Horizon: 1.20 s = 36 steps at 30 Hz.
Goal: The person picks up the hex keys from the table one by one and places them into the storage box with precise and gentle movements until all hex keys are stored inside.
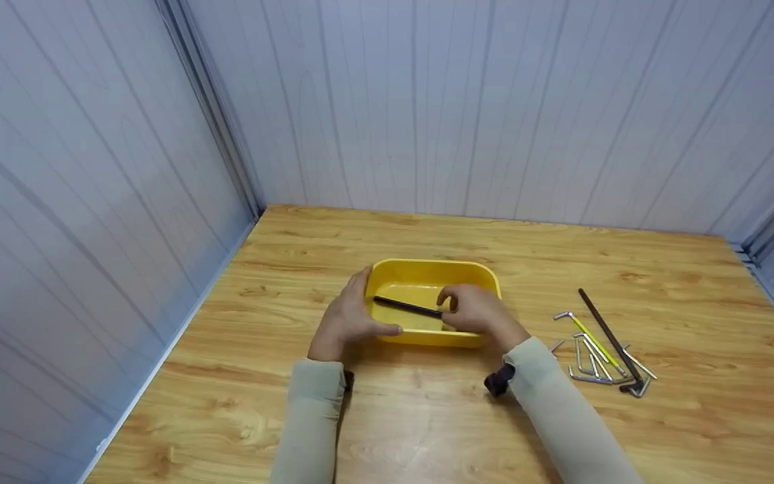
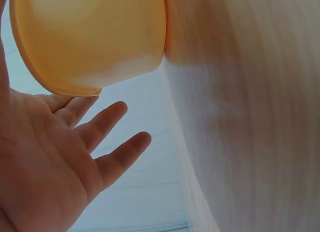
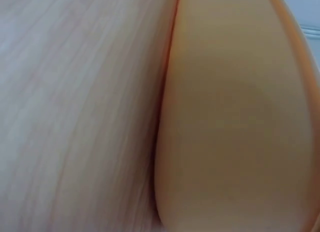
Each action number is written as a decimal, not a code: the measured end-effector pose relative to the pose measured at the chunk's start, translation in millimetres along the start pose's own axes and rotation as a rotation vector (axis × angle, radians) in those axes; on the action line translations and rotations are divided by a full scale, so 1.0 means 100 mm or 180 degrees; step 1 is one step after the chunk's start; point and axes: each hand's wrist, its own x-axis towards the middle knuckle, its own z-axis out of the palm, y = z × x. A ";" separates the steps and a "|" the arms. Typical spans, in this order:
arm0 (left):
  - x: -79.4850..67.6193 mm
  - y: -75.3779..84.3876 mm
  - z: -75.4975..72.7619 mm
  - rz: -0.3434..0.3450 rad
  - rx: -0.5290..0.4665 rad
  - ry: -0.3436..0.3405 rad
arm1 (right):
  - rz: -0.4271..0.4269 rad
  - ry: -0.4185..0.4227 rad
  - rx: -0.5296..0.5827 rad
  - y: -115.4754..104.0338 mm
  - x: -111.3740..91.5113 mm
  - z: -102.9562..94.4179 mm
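A yellow plastic bin stands on the wooden table. My left hand lies along its left end, thumb stretched over the front rim. Seen from the left wrist, that hand's fingers are spread and fairly straight beside the bin's wall. Reaching over the front right rim, my right hand has its fingers curled inside the bin. It pinches one end of a straight black rod, which slants across the bin toward the left wall. The right wrist view shows only the bin's outer side and the table.
To the right lies a loose pile of L-shaped hex keys: a long dark one, one with a yellow-green shaft and several silver ones. Pale panel walls border the table at the back and sides.
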 end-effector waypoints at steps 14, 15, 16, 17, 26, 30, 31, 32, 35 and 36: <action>-0.01 -0.01 0.02 -0.0064 -0.0100 -0.0027 | -0.0529 -0.0075 0.0267 0.00 -0.10 -0.16; 0.00 -0.01 0.02 -0.0060 -0.0094 -0.0026 | -0.0559 -0.0067 0.0231 -0.01 -0.10 -0.18; 0.01 -0.01 0.02 -0.0054 -0.0097 -0.0028 | -0.0569 -0.0058 0.0200 -0.01 -0.12 -0.20; 0.01 -0.01 0.03 -0.0066 -0.0090 -0.0033 | -0.0568 -0.0046 0.0171 -0.01 -0.13 -0.22; 0.01 -0.02 0.04 -0.0181 -0.0120 -0.0060 | -0.0665 0.0128 -0.0008 0.00 -0.24 -0.37; 0.02 -0.01 0.05 -0.0223 -0.0084 -0.0080 | -0.0731 0.0263 -0.0059 0.04 -0.30 -0.46; 0.02 -0.01 0.05 -0.0223 -0.0076 -0.0084 | -0.0729 0.0290 -0.0068 0.06 -0.31 -0.47; 0.02 -0.01 0.05 -0.0220 -0.0077 -0.0089 | -0.0720 0.0313 -0.0080 0.07 -0.33 -0.49; 0.02 -0.01 0.05 -0.0214 -0.0077 -0.0098 | -0.0659 0.0363 -0.0131 0.13 -0.38 -0.54; 0.02 -0.01 0.05 -0.0207 -0.0086 -0.0095 | -0.0645 0.0374 -0.0151 0.15 -0.40 -0.56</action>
